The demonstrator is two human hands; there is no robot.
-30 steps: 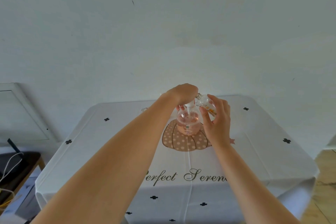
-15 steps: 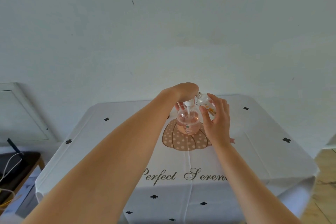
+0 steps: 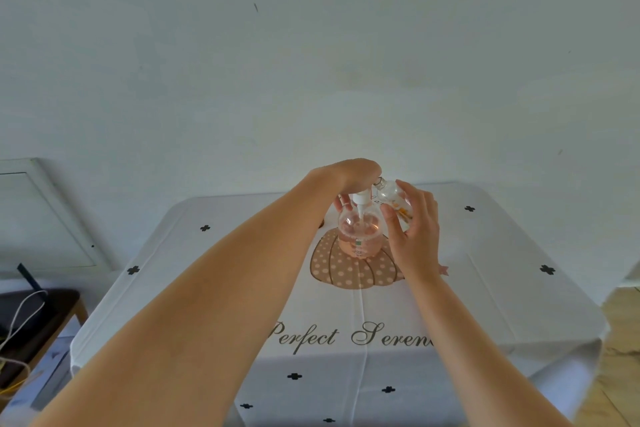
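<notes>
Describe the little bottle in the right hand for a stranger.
On the white tablecloth, a round clear pump bottle of pink liquid stands on the dotted pumpkin print. Just right of it, the right hand holds the small clear bottle: tilted, orange-marked, pumpless.

On table [image 3: 502, 288], middle: pump bottle [image 3: 360, 239]. left hand [image 3: 349, 173] on top of it. small bottle [image 3: 389, 194] at its 1 o'clock, just beside, in right hand [image 3: 417, 239]. side table [image 3: 52, 319] at 8 o'clock, well apart.

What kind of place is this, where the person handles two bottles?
Probably a room in a home, though I cannot be sure: a pumpkin-print tablecloth with decorative lettering covers the table, a wooden floor shows at the right, and a pump bottle of pink liquid stands on the cloth.
</notes>
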